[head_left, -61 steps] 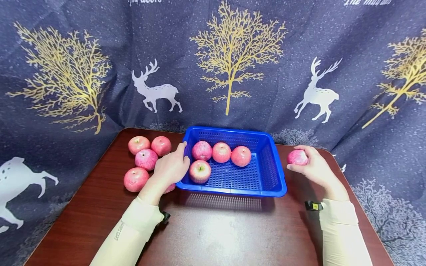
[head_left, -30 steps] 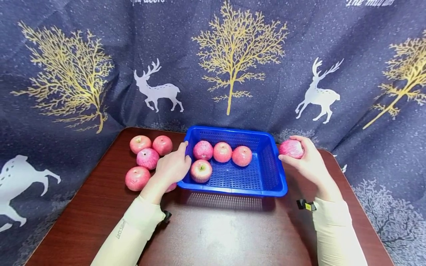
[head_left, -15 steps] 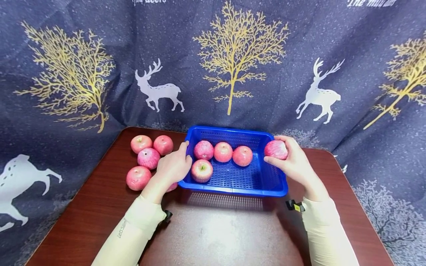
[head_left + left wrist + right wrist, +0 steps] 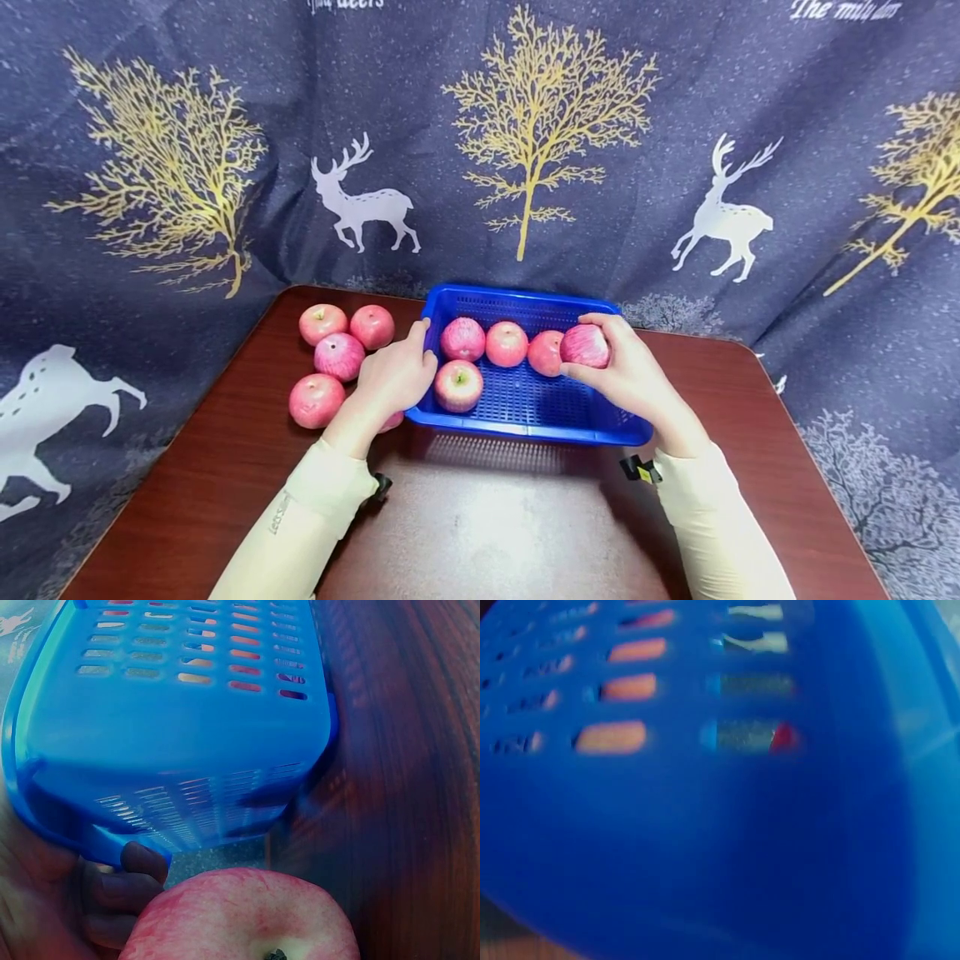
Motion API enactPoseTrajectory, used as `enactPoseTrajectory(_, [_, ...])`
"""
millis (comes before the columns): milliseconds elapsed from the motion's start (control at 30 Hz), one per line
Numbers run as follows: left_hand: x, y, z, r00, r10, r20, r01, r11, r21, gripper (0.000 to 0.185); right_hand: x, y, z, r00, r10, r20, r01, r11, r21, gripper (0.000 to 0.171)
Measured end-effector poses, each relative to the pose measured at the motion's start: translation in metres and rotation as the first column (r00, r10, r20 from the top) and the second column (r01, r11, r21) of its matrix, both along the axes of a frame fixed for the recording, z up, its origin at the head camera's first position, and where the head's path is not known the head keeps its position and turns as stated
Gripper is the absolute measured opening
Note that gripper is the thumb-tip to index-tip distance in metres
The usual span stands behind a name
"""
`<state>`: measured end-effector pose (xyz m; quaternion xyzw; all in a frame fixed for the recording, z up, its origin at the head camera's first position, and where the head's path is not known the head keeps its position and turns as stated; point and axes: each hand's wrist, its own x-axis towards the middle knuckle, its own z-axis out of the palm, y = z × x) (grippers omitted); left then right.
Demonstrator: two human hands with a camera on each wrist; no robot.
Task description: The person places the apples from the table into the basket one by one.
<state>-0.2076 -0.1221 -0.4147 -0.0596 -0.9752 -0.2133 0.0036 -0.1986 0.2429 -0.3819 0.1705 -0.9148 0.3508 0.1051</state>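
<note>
A blue plastic basket (image 4: pixel 525 432) stands on the table with several apples inside, mostly toward its left side. My left hand (image 4: pixel 395 372) grips the basket's left rim; in the left wrist view its fingers (image 4: pixel 124 889) curl under that rim, close to a red apple (image 4: pixel 247 919). Over the basket's right part, my right hand (image 4: pixel 626 367) holds a striped red apple (image 4: pixel 586 346) between thumb and fingers. That apple overlaps another apple (image 4: pixel 545 353) in the head view. The right wrist view is filled by the basket's perforated wall (image 4: pixel 682 825), and the hand is hidden there.
Left of the basket, several more apples (image 4: pixel 317 401) sit on the brown wooden table (image 4: pixel 480 525), one partly hidden by my left wrist. A dark curtain (image 4: pixel 420 125) printed with deer and trees hangs behind the table.
My right hand has carried the striped apple leftward from the table's right side, across the basket's right rim, to above its inside. The left hand stays on the left rim.
</note>
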Motion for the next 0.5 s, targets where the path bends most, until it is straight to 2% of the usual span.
enactPoseTrajectory(333, [-0.001, 0.000, -0.002, 1.000, 0.000, -0.004, 0.000, 1.000, -0.001, 0.066, 0.002, -0.026, 0.009, 0.997, 0.068, 0.036, -0.071, 0.992, 0.109, 0.078])
enactPoseTrajectory(500, [-0.001, 0.000, -0.002, 1.000, -0.001, -0.005, 0.001, 1.000, -0.001, 0.066, 0.001, -0.040, 0.007, 0.995, 0.091, 0.050, -0.098, 0.979, 0.180, 0.077])
